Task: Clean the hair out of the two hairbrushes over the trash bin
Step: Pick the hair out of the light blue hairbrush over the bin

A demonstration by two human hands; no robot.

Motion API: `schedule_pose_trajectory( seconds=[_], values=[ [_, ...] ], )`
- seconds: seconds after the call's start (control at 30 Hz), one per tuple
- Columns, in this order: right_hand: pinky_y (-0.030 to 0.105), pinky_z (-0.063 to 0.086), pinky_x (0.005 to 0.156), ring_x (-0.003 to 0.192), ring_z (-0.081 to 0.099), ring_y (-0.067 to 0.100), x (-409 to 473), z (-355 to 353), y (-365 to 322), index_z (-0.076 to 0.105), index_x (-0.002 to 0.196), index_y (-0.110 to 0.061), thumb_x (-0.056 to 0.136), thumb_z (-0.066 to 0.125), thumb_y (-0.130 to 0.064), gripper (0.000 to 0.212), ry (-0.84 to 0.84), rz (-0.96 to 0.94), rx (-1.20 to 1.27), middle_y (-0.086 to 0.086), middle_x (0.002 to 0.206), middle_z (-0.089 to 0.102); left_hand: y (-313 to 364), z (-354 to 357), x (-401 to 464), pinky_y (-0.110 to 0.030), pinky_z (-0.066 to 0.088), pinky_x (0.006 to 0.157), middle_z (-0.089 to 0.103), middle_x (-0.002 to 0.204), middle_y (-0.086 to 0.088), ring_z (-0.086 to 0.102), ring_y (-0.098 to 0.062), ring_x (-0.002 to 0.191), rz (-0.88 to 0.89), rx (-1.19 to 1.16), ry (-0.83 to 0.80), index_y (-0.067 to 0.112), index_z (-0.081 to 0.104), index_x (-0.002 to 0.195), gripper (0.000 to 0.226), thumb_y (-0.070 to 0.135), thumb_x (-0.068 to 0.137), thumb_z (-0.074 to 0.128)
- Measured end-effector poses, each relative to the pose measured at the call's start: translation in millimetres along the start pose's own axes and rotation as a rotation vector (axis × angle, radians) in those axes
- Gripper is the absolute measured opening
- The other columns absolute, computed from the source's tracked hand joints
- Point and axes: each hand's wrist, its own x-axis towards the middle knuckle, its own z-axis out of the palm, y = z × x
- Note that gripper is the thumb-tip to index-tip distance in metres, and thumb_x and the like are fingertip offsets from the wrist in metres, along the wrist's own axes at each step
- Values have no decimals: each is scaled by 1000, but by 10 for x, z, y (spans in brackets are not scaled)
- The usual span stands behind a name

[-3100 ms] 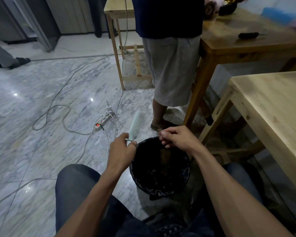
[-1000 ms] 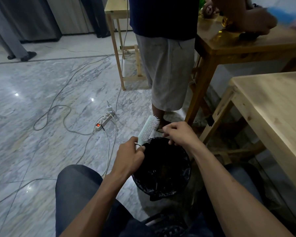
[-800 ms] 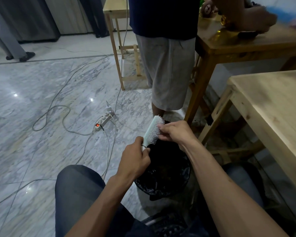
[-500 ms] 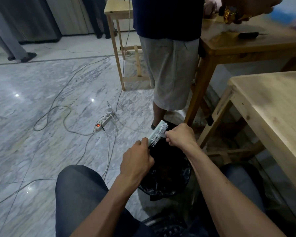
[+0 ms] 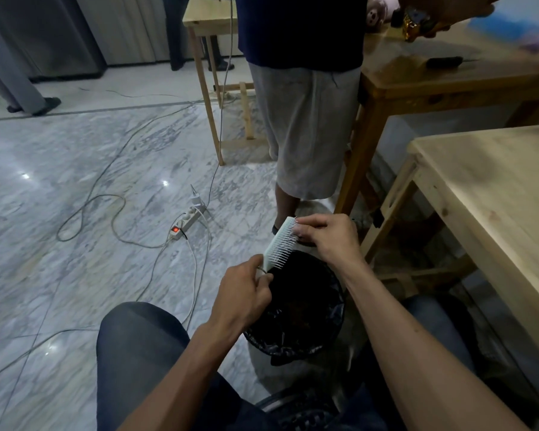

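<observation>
Pale brush (image 5: 280, 245) at frame centre, tilted, above far rim of black bin (image 5: 296, 309). Left hand (image 5: 242, 293) grips its lower end. Right hand (image 5: 325, 237) pinches bristles near top. Power strip (image 5: 187, 221) on floor, left of brush.

An indoor room with a polished grey-white marble floor (image 5: 75, 169), used as a makeshift workspace rather than a furnished living area. 3 plain, unfinished wooden tables stand close together: one table (image 5: 492, 194) at the right, a second table (image 5: 448, 79) behind it carrying small clutter, and a narrow one (image 5: 206, 20) farther back. Loose cables (image 5: 112, 213) trail across the floor to a power strip (image 5: 187, 223) with a lit red switch. A bin lined with a black bag (image 5: 299, 334) sits on the floor. A person in shorts (image 5: 305, 126) stands by the second table, and another person's leg and shoe (image 5: 28, 98) show at far left beside grey panels (image 5: 59, 32).
</observation>
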Motion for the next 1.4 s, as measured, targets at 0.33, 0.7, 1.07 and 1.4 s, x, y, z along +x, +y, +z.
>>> schedule_pose_trajectory(
  seconds=[0.33, 0.7, 1.07, 1.4],
  values=[
    [31, 65, 77, 74, 78, 17, -69, 116, -160, 80, 80, -16, 91, 75, -15, 12, 225, 181, 38, 1, 71, 77, 13, -38, 138, -31, 34, 48, 56, 54, -1, 55, -24, 55, -263, -23, 49, 19, 57, 67, 19, 15, 86, 61],
    [43, 63, 87, 101, 75, 27, 76, 9, -107, 73, 104, -11, 83, 81, -47, 42, -110, 282, 289, 4, 98, 78, 134, 99, 211, -19, 43, 50, 59, 68, 5, 60, -11, 56, -140, -93, -209, 27, 53, 84, 11, 29, 91, 61],
    [26, 60, 56, 94, 74, 18, 300, -438, -477, 62, 128, -13, 88, 81, -34, 49, 121, 206, 318, 6, 112, 73, -50, 132, 282, -37, 51, 89, 61, 119, 4, 61, -18, 108, -252, -38, -570, 28, 43, 135, 75, 51, 72, 77],
    [23, 60, 57, 70, 76, 15, 112, -232, -228, 70, 104, 3, 94, 74, -12, 19, -26, 297, 542, 10, 86, 75, 238, 238, 333, -39, 37, 58, 50, 67, 2, 45, -16, 56, -183, -300, -265, 23, 48, 78, 27, 41, 98, 47]
  ],
)
